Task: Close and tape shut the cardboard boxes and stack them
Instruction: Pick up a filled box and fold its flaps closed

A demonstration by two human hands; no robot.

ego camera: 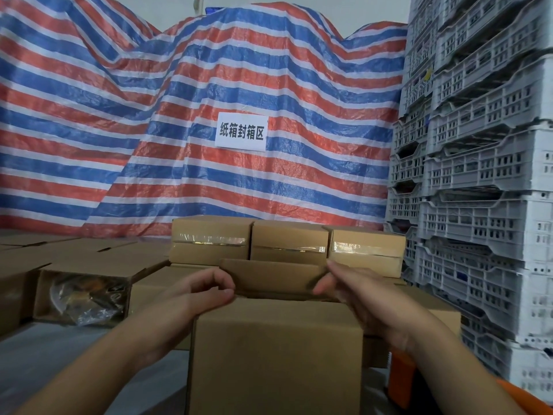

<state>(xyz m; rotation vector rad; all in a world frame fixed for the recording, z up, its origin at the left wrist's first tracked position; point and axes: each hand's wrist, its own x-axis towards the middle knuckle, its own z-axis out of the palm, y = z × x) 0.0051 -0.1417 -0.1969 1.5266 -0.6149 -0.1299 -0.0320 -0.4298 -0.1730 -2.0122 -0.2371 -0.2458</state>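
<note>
A brown cardboard box (275, 351) stands in front of me with its far flap (272, 277) still raised. My left hand (197, 292) has curled fingers at the left end of that flap, thumb against the box top. At the flap's right end, my right hand (356, 292) pinches the flap between thumb and fingers. Behind stand three taped boxes (288, 244) in a row. An orange tape dispenser (402, 372) shows partly under my right forearm.
An open box (83, 295) with plastic-wrapped contents lies on its side at the left, among more brown boxes. Stacked grey plastic crates (478, 175) tower at the right. A striped tarp (179, 115) with a white sign (241, 131) hangs behind.
</note>
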